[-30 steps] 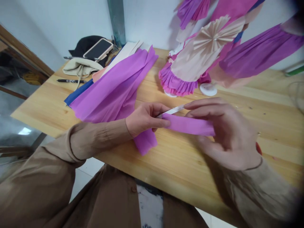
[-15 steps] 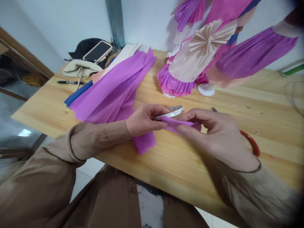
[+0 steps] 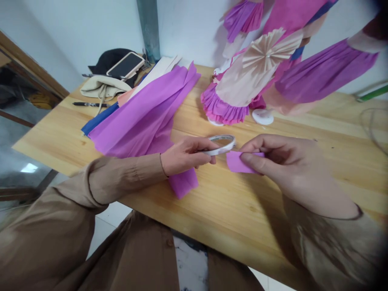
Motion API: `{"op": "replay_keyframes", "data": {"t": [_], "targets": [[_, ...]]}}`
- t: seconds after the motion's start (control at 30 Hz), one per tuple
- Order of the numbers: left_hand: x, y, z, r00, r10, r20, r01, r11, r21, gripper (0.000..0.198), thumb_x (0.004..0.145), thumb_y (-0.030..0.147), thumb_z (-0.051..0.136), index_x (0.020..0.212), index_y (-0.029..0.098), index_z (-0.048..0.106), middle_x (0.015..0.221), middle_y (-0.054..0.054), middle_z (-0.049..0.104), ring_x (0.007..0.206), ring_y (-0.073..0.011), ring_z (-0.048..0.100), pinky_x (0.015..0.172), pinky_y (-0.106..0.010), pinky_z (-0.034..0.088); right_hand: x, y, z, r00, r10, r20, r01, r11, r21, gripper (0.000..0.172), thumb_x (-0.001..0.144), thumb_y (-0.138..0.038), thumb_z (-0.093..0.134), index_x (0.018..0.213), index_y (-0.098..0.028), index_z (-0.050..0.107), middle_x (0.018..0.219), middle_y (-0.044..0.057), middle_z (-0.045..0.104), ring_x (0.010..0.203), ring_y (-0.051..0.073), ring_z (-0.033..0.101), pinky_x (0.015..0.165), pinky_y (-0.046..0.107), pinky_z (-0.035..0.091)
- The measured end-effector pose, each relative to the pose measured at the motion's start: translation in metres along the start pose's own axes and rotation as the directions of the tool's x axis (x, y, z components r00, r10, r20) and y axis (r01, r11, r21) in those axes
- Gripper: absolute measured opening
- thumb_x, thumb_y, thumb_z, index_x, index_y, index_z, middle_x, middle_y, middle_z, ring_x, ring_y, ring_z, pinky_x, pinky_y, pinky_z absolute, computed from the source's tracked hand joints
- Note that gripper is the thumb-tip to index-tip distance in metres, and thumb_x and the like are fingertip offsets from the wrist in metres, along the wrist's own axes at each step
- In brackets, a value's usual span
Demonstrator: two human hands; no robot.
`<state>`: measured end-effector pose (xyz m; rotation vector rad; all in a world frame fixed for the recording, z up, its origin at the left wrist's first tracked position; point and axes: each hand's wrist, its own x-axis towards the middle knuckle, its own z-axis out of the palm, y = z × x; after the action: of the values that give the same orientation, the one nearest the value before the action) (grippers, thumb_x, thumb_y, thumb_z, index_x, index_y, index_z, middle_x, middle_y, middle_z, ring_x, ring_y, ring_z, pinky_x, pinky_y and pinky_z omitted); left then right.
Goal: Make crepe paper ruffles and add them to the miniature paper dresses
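Here, closest to me, my left hand (image 3: 184, 155) pinches a thin white roll of tape (image 3: 220, 144) between thumb and fingertips, holding it just above the wooden table (image 3: 230, 210). My right hand (image 3: 291, 169) sits just beside it, thumb and forefinger pressed together on a small folded piece of purple paper (image 3: 238, 163), which hangs near the tape roll without clearly touching it. Both of my sleeves are brown.

Under my left wrist lies the near end of a large sheet of purple crepe paper (image 3: 145, 117), spread in loose pleats and running away toward the far left of the table. Beside it, partly underneath, I see a blue strip (image 3: 98, 118) and some pale sheets (image 3: 160, 66).

Farther back on the right stands a paper-dressed figure (image 3: 242, 81) with a purple ruffled hem, a beige pleated rosette and wide purple sleeves; 1 small white disc (image 3: 262, 117) rests at its foot.

At the far left corner, a phone (image 3: 125, 65) lies on a dark bundle, with a cream cloth (image 3: 103, 87) and a dark pen (image 3: 89, 104) near it.
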<state>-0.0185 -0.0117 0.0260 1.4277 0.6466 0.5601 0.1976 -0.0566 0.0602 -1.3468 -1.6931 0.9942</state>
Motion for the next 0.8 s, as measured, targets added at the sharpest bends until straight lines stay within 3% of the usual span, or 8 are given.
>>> {"op": "replay_keyframes", "data": {"t": [0.33,0.8], "targets": [[-0.001,0.0,0.004,0.997,0.059,-0.039,-0.056,0.996,0.07,0.007,0.08,0.02,0.063,0.078,0.015,0.068,0.071,-0.001,0.064,0.062,-0.0102,0.051,0.056,-0.022,0.042,0.002,0.003,0.009,0.995,0.058,-0.084,-0.055,0.998,0.04,0.019,0.068,-0.03,0.081,0.064,-0.016,0.068,0.059,0.001,0.064,0.053,0.01,0.052,0.048,0.022,0.039],[-0.002,-0.002,0.006,0.994,0.104,-0.018,-0.102,0.992,0.08,0.015,0.083,0.027,0.061,0.083,0.014,0.069,0.072,0.0,0.062,0.064,-0.0095,0.048,0.059,-0.023,0.04,-0.002,0.001,0.016,0.995,-0.006,-0.103,-0.017,0.975,-0.223,0.021,0.073,-0.037,0.067,0.063,-0.018,0.066,0.058,0.003,0.066,0.05,0.013,0.053,0.045,0.026,0.037]]}}
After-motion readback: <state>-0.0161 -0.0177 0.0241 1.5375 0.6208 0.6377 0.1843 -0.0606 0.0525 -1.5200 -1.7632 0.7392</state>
